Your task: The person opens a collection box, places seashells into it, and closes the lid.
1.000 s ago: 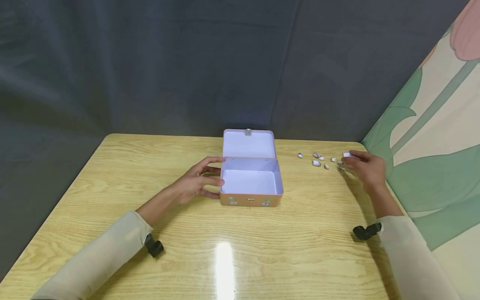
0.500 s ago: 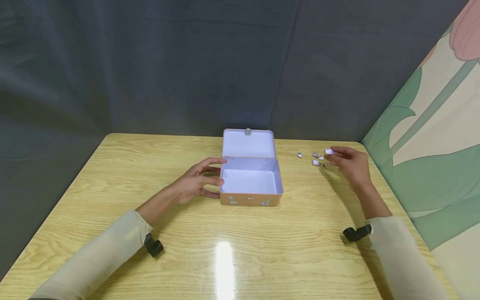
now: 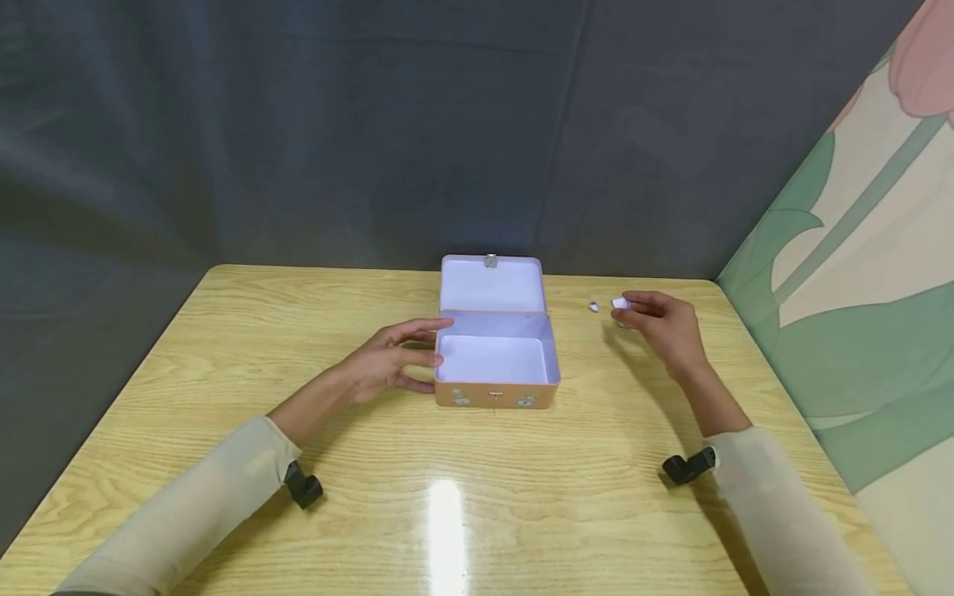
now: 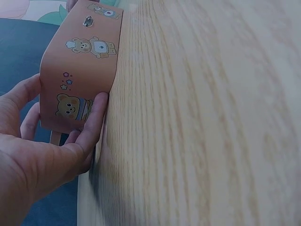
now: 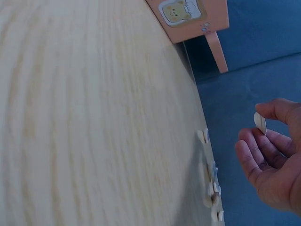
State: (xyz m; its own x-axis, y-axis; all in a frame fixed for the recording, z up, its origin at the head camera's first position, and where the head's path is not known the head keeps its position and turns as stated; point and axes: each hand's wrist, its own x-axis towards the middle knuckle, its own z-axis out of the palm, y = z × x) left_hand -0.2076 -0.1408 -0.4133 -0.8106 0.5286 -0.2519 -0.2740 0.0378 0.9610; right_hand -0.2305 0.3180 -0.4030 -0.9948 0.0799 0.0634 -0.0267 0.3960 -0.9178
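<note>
An orange tin box (image 3: pixel 495 396) with a lavender inside stands mid-table, its hinged lid (image 3: pixel 492 283) tilted up at the back. Bear pictures decorate its front in the left wrist view. My left hand (image 3: pixel 391 360) rests at the box's left end with its fingers spread, touching the wall and rim. Between thumb and fingertips of my right hand (image 3: pixel 667 331) is a small white shell (image 5: pixel 260 123), raised above the table. Several small shells (image 5: pixel 214 190) lie below that hand; in the head view it hides most of them, leaving one shell (image 3: pixel 594 307) plainly visible.
A wooden table (image 3: pixel 522 497) extends on all sides of the box. Behind it hangs a dark curtain (image 3: pixel 358 132). To the right is a flower-patterned cloth (image 3: pixel 879 298). Each sleeve cuff carries a black camera (image 3: pixel 687 468).
My right hand has moved left over the loose shells, towards the box, carrying the pinched shell. My left hand stays at the box's end.
</note>
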